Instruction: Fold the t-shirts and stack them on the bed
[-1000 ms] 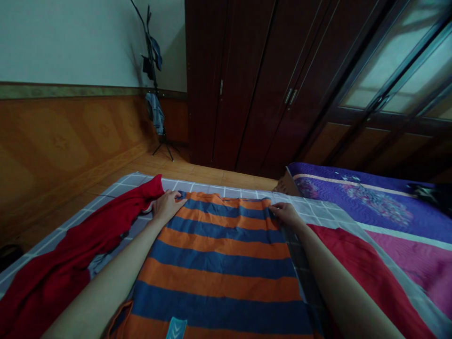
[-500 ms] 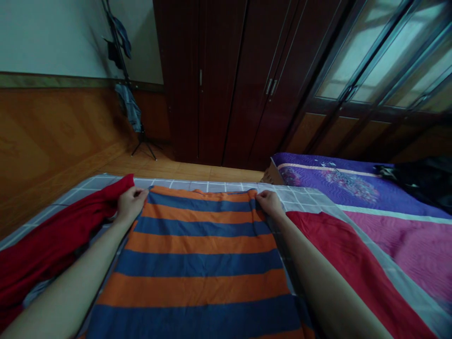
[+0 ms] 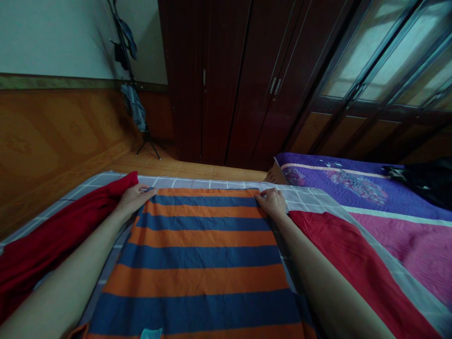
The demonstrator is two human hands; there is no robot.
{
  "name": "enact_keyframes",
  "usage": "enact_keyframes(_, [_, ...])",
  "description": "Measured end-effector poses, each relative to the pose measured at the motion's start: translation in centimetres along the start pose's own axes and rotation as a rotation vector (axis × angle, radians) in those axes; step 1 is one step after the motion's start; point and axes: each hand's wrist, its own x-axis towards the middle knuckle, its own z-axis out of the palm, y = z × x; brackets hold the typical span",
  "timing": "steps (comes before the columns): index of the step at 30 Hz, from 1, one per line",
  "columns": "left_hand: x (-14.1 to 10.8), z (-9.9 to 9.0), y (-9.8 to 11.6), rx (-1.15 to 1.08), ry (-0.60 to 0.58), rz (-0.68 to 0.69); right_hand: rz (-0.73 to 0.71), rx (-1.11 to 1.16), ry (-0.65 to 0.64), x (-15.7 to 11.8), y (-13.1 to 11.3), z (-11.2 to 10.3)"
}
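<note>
An orange-and-blue striped shirt (image 3: 205, 256) lies spread flat in front of me, its far edge running straight across. My left hand (image 3: 136, 198) holds the far left corner of the shirt between thumb and fingers. At the far right corner, my right hand (image 3: 273, 203) has its fingertips closed on the cloth. A small teal patch (image 3: 151, 334) shows on the shirt at the bottom of the view. Red cloth (image 3: 63, 226) lies beside my left forearm, and another red piece (image 3: 346, 254) lies to the right of my right forearm.
The shirt rests on a grey checked bed cover (image 3: 219, 184). A purple and pink bedspread (image 3: 381, 188) with a dark bundle (image 3: 423, 181) is to the right. Beyond stand a dark wardrobe (image 3: 226, 94) and a coat rack (image 3: 129, 70) with hung clothes.
The shirt's far edge has become flatter and straighter between my hands. My left fingers have stretched out more at the corner. The teal patch has come into view.
</note>
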Motion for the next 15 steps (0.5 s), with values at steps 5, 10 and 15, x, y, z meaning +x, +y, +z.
enact_keyframes(5, [0.6,0.1,-0.8,-0.002,-0.012,0.056,0.007,0.016,0.010,0.7,0.7,0.5])
enact_keyframes(10, [0.8,1.1,-1.1,-0.027,0.137,0.087,0.038,0.029,0.065,1.2,0.7,1.2])
enact_keyframes(15, [0.0,1.2,0.1,-0.164,0.041,0.172,-0.026,0.049,0.032,0.7,0.5,1.4])
